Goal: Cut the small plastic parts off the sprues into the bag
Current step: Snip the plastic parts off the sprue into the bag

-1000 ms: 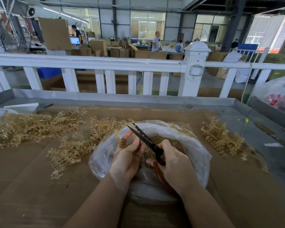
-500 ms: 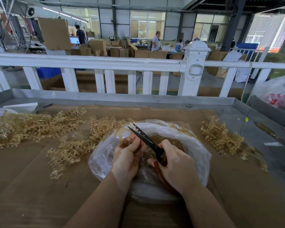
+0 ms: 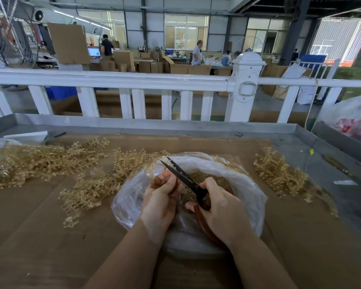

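both hands over the bag [image 3: 248, 190]: left hand [image 3: 161, 203] pinches a sprue [image 3: 152, 174], right hand [image 3: 223, 213] grips one pair of scissors [image 3: 183, 178], blades apart.

Factory or warehouse floor. Big hall with grey steel columns [image 3: 294, 30] and high windows [image 3: 186, 32], stacked brown cardboard boxes [image 3: 123, 59], workers standing at far benches [image 3: 197, 53], lit computer monitor [image 3: 94, 52]. Near side: white railing fence [image 3: 113, 80], cardboard-covered metal worktable [image 3: 196, 124] heaped with amber plastic sprues [image 3: 46, 159].
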Demonstrator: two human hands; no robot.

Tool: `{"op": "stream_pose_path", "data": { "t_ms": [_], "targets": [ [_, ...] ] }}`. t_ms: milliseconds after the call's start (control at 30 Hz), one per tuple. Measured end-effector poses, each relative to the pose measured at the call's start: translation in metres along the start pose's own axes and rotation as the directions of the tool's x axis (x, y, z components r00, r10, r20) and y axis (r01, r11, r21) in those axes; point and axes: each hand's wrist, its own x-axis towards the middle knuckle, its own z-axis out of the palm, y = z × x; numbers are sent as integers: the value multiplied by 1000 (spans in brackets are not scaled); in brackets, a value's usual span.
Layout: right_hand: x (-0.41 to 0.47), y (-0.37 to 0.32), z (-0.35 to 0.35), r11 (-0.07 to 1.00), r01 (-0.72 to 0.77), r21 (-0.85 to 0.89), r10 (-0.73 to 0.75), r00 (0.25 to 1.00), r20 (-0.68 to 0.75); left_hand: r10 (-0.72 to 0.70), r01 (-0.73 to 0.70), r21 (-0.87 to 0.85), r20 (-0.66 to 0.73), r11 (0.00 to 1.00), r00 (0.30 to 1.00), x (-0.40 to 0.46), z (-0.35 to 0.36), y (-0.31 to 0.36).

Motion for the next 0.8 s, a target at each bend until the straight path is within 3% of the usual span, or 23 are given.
{"op": "stream_pose_path", "data": {
  "t_ms": [800],
  "targets": [
    [0, -3, -1, 1000, 11, 16, -11, 999, 30, -33, 34, -27, 30, 999, 999, 2, -3, 1]
  ]
}}
